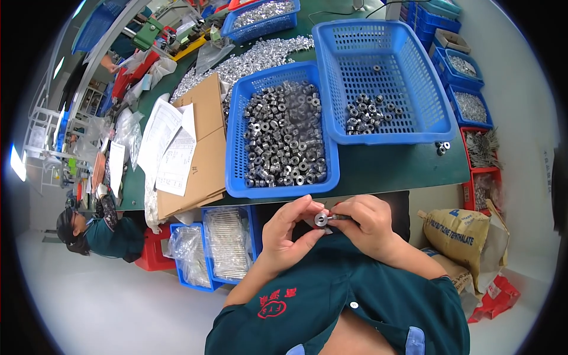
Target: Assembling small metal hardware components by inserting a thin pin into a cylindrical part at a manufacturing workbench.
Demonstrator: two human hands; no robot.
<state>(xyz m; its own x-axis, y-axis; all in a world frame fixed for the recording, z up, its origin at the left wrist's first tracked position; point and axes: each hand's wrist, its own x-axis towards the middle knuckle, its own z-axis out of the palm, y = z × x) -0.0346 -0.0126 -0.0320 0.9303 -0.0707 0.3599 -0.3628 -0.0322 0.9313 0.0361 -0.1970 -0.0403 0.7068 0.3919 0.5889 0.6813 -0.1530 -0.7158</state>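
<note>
Left hand point(291, 232) pinches 1 metal ring point(321, 220) before the worktop point(408, 165); right hand point(371, 222) grips a slim tool point(342, 217), tip at the ring. Beyond, 2 blue baskets point(287, 192) hold similar rings point(284, 142).

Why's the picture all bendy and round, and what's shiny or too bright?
Head view: the fisheye lens bends things toward the round, black rim; head view: a light panel at far left glares white; head view: bright glints on metal bushings in the fuller blue basket and the held metal ring.
</note>
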